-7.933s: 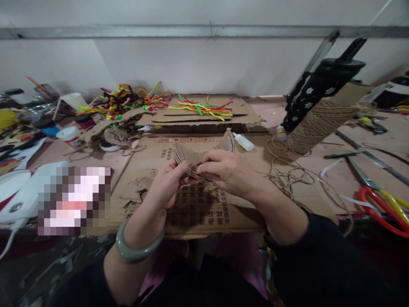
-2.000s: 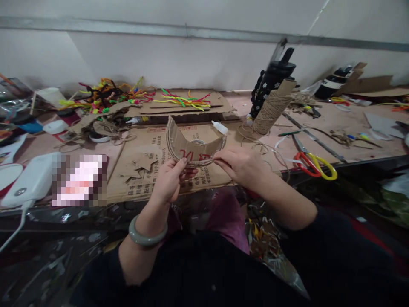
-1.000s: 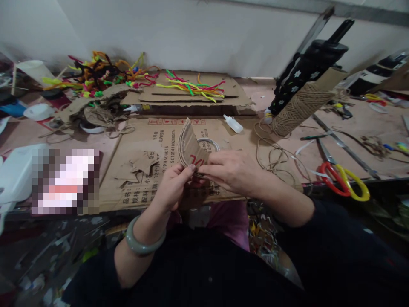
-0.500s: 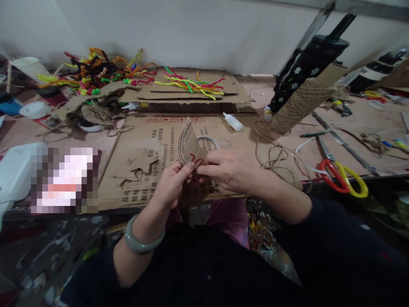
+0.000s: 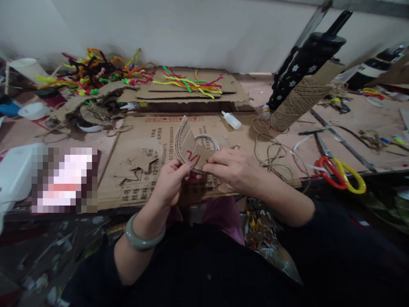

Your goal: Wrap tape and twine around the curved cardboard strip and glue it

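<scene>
The bare left hand (image 5: pixel 173 181) and bare right hand (image 5: pixel 234 170) each pinch the near edge of a curved, brown corrugated-cardboard strip (image 5: pixel 188 144); beneath their grip lies a flat, printed brown cardboard sheet (image 5: pixel 130 145); beyond it, a small white plastic bottle (image 5: pixel 232 121).

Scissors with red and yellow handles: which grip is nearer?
Right. The right grip is left of the scissors, pinching the curved cardboard piece; the left grip is farther left, holding the same piece.

Left of the curved cardboard (image 5: pixel 188 141) a hand could pass; rightward, tangled twine (image 5: pixel 271 163) obstructs.
</scene>
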Available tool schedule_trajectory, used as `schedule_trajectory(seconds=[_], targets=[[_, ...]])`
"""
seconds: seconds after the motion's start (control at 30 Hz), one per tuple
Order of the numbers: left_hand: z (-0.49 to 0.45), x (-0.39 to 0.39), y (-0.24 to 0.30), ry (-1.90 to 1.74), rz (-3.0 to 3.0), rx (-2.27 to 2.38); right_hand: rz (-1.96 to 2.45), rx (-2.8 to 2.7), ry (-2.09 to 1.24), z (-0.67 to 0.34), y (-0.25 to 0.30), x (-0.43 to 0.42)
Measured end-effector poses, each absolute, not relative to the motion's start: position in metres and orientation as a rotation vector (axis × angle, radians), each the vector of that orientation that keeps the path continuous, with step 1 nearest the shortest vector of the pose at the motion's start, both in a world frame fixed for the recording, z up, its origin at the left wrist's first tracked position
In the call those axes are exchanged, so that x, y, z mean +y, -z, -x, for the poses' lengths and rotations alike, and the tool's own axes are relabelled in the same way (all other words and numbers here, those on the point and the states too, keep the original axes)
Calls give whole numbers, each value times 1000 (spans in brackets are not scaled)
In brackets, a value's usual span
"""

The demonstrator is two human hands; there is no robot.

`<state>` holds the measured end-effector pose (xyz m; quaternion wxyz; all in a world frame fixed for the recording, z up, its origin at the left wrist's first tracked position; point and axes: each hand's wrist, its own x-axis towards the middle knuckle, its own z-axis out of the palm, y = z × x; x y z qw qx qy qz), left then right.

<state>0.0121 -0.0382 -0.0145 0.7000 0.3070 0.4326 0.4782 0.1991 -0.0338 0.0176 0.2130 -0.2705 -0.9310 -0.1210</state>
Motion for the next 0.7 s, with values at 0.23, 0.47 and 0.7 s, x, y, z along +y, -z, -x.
schedule_trajectory(seconds=[0.23, 0.47, 0.7], targets=[[-9, -39, 17, -1073, -703, 918, 769, -2638, 345, -200, -21, -37], [-10, -38, 17, -1067, -703, 910, 740, -2554, 420, -199, -12, -38], [-11, -40, 19, -1050, -798, 921, 777, -2477, 363, -196, -7, -33]])
